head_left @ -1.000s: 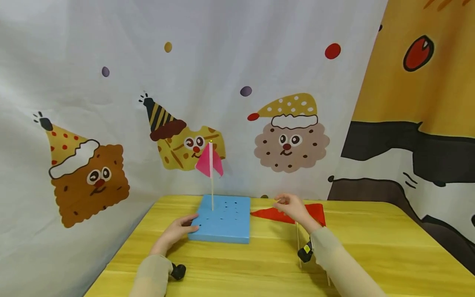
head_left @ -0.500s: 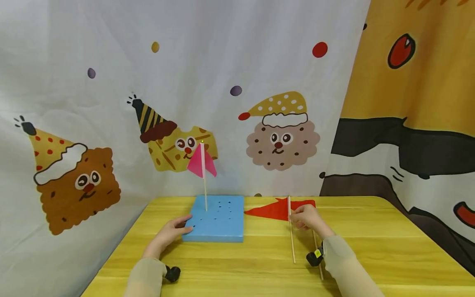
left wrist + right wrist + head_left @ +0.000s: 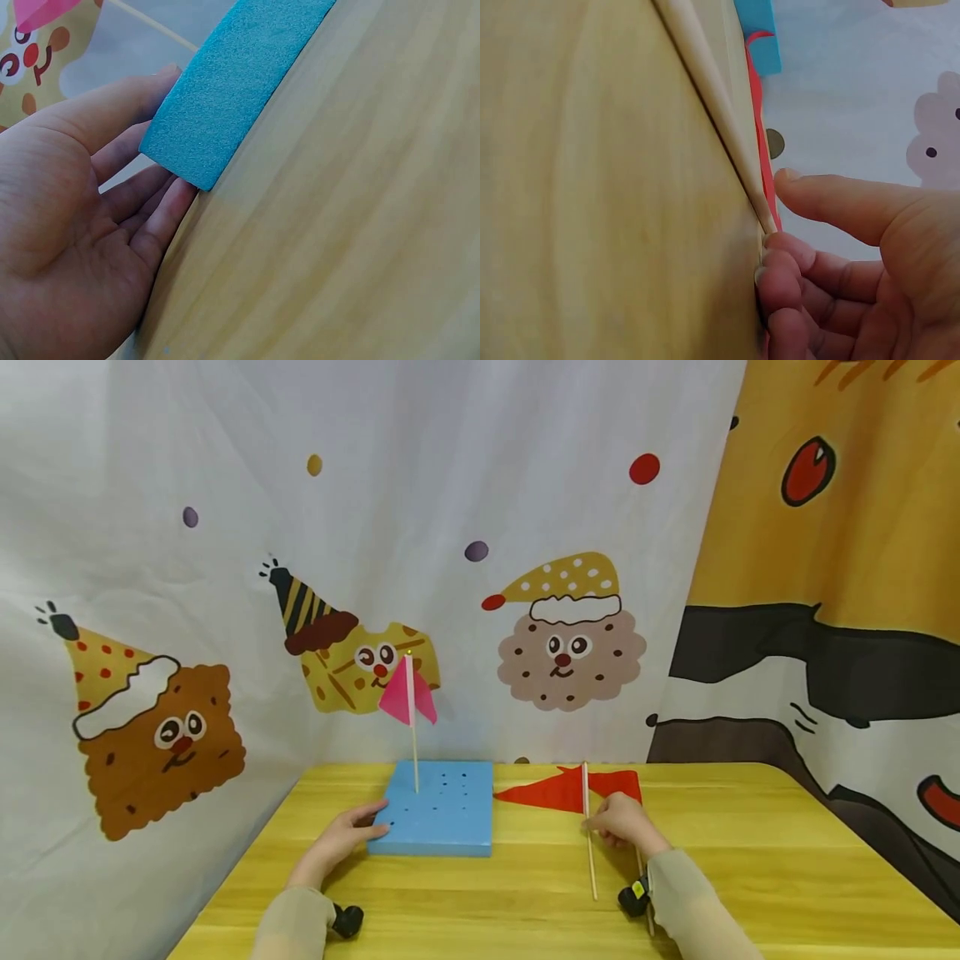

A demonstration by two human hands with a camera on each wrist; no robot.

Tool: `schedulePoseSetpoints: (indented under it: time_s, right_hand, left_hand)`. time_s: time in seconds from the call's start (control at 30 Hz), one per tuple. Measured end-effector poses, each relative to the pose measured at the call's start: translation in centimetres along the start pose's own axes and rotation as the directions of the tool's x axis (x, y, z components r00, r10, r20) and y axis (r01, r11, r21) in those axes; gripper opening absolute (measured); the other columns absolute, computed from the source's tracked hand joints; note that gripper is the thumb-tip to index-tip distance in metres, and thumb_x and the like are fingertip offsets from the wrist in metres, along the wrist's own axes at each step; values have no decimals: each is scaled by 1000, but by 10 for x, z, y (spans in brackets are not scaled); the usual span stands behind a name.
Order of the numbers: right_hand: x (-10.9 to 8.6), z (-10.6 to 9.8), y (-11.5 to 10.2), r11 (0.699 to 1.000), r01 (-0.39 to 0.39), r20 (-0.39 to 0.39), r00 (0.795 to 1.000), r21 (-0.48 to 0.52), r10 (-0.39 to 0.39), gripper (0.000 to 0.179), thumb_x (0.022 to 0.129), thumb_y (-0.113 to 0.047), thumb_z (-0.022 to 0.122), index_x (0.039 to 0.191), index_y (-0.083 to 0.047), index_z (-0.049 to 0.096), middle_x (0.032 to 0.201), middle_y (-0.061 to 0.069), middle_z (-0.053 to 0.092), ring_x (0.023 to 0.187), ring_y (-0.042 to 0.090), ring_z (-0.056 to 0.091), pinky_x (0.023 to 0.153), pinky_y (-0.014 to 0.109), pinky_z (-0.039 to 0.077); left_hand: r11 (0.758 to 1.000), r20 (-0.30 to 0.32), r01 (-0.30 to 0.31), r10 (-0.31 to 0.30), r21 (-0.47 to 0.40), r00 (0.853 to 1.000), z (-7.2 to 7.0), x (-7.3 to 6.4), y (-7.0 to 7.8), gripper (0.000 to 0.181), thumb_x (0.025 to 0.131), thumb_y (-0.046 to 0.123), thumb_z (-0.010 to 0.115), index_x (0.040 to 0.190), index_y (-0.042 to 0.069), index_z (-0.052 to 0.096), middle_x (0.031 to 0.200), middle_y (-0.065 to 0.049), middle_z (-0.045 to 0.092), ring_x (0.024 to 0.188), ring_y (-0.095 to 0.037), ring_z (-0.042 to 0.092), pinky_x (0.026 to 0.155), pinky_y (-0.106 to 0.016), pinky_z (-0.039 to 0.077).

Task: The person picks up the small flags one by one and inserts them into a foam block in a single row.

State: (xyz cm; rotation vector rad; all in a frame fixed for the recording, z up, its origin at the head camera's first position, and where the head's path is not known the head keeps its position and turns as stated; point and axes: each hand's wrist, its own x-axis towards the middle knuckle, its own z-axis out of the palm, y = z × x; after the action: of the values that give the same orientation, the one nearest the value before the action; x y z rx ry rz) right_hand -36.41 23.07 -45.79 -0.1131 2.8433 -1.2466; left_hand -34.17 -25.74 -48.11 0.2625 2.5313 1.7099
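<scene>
My left hand (image 3: 339, 842) grips the left edge of a blue foam block (image 3: 450, 828), thumb at its top and fingers along its side in the left wrist view. Small holes dot the block's top. A pink flag (image 3: 393, 695) on a thin stick stands upright in it. Right of the block lie red flags (image 3: 543, 792) on wooden sticks, overlapping each other. My right hand (image 3: 624, 821) reaches over them, fingertips at the nearer stick (image 3: 592, 864). In the right wrist view the thumb (image 3: 832, 196) is apart from the bent fingers, which touch the stick (image 3: 720, 112) close to the tabletop.
The yellow wood-grain table (image 3: 435, 918) ends at a white curtain (image 3: 420, 485) printed with cartoon cookies. A second flag stick (image 3: 649, 920) lies partly under my right wrist. Each wrist wears a small black camera.
My right hand has come down from above the red flags, shifting right and nearer, to the flagstick. My left hand keeps its place on the block. The head view has turned slightly.
</scene>
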Motion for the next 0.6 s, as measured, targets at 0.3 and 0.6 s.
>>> schedulePoseSetpoints:
  time_s: [0.3,0.6]
  right_hand:
    - [-1,8,-6,999,-20,-27,999,-40,19,39,73,-13,84,49,-4,53,42,2,43,37,14,39,39,27,45]
    - [-2,8,-3,998,-39,-51,998,-55,36,32,70,-12,82,52,-3,58,44,3,49,39,16,49,41,29,49]
  left_hand:
    - [999,-2,49,-49,-15,999,2,3,-3,64,88,30,73,144,10,49,149,-20,38,138,-40,32,107,-55,33]
    - [999,2,49,-49,-1,999,2,4,2,63,89,30,72,144,10,49,148,-21,40,136,-42,34,106,-56,34]
